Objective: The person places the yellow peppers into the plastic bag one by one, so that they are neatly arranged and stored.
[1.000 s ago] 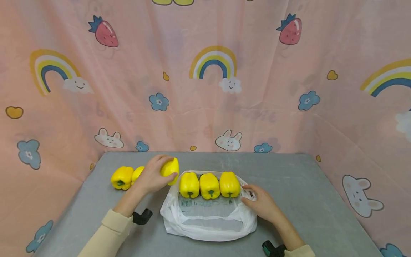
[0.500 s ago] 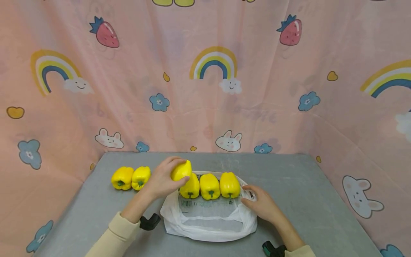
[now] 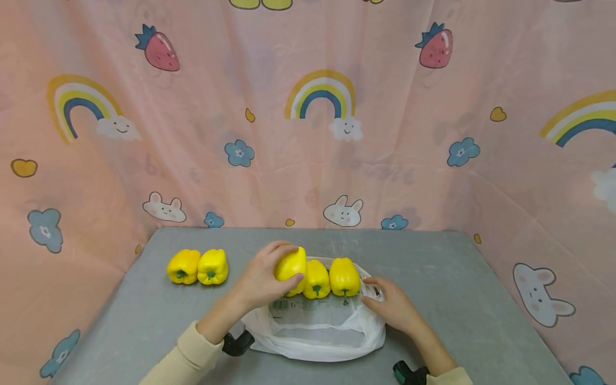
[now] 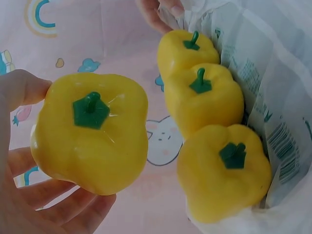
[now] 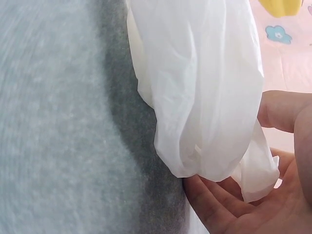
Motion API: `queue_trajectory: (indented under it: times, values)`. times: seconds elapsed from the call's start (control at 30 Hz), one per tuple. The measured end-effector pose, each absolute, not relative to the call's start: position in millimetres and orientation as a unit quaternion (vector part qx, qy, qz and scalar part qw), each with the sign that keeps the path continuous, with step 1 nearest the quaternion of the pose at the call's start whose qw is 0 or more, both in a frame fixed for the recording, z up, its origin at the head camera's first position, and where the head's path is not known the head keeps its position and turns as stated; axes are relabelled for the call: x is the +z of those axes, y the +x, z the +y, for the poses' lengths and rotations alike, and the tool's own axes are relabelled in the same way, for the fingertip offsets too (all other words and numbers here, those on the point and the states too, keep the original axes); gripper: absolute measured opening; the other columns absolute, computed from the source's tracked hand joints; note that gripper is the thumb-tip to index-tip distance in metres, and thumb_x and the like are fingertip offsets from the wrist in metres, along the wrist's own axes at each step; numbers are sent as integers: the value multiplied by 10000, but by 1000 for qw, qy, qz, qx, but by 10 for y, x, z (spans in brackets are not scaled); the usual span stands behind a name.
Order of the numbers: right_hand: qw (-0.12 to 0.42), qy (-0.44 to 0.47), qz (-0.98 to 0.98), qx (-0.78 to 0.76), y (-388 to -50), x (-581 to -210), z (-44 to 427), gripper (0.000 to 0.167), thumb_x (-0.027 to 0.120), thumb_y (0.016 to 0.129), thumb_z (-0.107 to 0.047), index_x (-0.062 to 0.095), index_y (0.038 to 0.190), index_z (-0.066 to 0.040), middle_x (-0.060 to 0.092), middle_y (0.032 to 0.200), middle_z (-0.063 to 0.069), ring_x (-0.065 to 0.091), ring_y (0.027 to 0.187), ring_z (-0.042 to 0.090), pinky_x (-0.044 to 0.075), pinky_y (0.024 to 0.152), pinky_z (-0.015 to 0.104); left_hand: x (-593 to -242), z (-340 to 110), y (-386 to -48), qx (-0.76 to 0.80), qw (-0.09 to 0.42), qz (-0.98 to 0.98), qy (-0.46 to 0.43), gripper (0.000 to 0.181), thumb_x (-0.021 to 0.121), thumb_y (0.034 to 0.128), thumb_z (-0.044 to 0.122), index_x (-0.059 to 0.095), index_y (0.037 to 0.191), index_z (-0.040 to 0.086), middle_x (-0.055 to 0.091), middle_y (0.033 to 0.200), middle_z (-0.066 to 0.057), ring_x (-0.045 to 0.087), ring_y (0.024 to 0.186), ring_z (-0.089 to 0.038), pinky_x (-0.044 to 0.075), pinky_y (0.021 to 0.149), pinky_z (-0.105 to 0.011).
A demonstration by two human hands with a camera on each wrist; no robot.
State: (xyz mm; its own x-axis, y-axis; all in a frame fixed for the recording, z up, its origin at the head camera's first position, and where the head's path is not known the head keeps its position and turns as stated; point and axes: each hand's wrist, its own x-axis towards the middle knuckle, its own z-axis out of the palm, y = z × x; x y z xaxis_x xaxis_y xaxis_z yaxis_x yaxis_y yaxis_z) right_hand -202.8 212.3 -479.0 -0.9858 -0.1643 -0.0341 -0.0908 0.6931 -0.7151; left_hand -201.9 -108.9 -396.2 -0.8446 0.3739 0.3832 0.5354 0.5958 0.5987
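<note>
My left hand (image 3: 262, 275) grips a yellow bell pepper (image 3: 290, 264) above the left end of a row of peppers in a white plastic bag (image 3: 313, 350). In the left wrist view the held pepper (image 4: 92, 136) hangs apart from three others, the nearest (image 4: 222, 170) beside the bag's printed side. My right hand (image 3: 394, 305) pinches the bag's right edge; in the right wrist view its thumb and fingers are around the white plastic (image 5: 209, 97). The held pepper partly hides the row's left one in the head view.
Two more yellow peppers, one (image 3: 184, 267) beside the other (image 3: 213, 267), lie at the left on the grey table (image 3: 423, 256). A pink patterned curtain (image 3: 385, 176) hangs behind and along both sides.
My left hand has carried its pepper rightward from the bag's left side to over the row, uncovering the second loose pepper at the left. My right hand has stayed in place.
</note>
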Motion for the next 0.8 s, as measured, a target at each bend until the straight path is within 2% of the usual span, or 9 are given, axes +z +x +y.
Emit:
queue_trajectory:
  times: [0.3, 0.53, 0.8]
  values:
    - [53, -62, 917, -389, -2041, -4801, 2124, 511, 714, 950, -289, 599, 1370, -22, 559, 1423, 208, 457, 1357, 450, 354, 1090, 664, -4047, -930, -1972, -377, 74, -887, -256, 510, 772, 889, 339, 634, 1339, 142, 572, 1355, -22, 578, 1156, -225, 558, 878, -373]
    - [54, -62, 919, -386, -2035, -4791, 2118, 514, 713, 950, -297, 599, 1372, -28, 559, 1426, 204, 455, 1360, 449, 357, 1089, 663, -4133, -823, -1920, -375, 69, -885, -267, 495, 761, 877, 361, 650, 1305, 139, 593, 1330, -26, 568, 1176, -224, 553, 881, -385]
    - [50, -64, 919, -385, -2036, -4788, 2115, 519, 716, 949, -307, 600, 1371, -29, 563, 1422, 203, 457, 1358, 450, 358, 1088, 663, -4243, -677, -1866, -374, 44, -885, -274, 486, 751, 884, 375, 643, 1303, 152, 581, 1348, 4, 562, 1185, -186, 522, 948, -382]
